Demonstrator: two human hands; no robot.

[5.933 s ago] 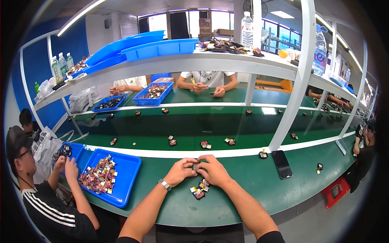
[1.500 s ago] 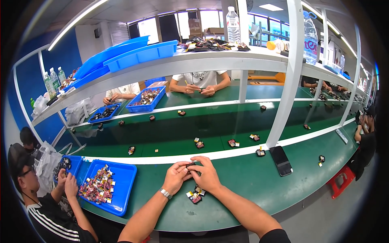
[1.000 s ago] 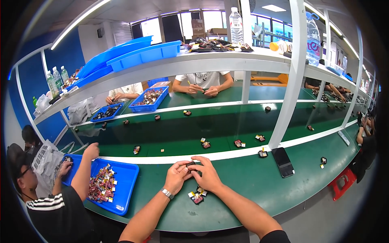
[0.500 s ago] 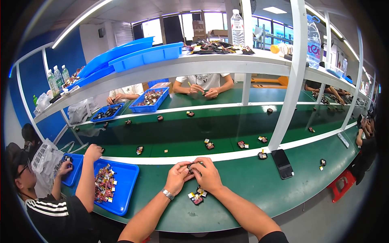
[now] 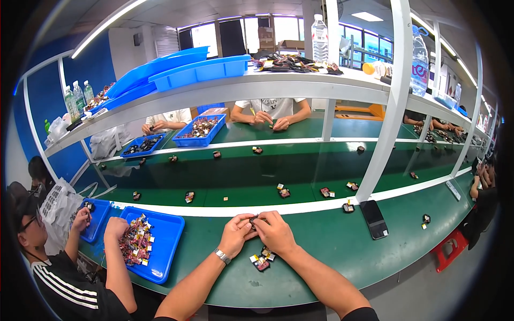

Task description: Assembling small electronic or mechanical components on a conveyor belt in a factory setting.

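Over the green bench (image 5: pixel 316 251), my left hand (image 5: pixel 234 235) and my right hand (image 5: pixel 275 233) meet, fingers closed around a small dark part (image 5: pixel 254 221). Most of that part is hidden by the fingertips. Just below my hands lies a small cluster of dark and reddish electronic pieces (image 5: pixel 261 261) with white and yellow tabs. My left wrist wears a metal-band watch (image 5: pixel 222 256).
At the left, a co-worker's hand (image 5: pixel 115 228) reaches into a blue tray (image 5: pixel 170 241) of similar pieces. Ahead runs a green belt (image 5: pixel 246 184) carrying scattered pieces. A phone (image 5: pixel 373 220) lies beside a white post (image 5: pixel 386 112). The white shelf (image 5: pixel 257 94) spans above.
The co-worker's hand at the left has drawn back from the belt to the blue tray, leaving a piece on the belt. My hands keep nearly the same pose; the view has shifted slightly.
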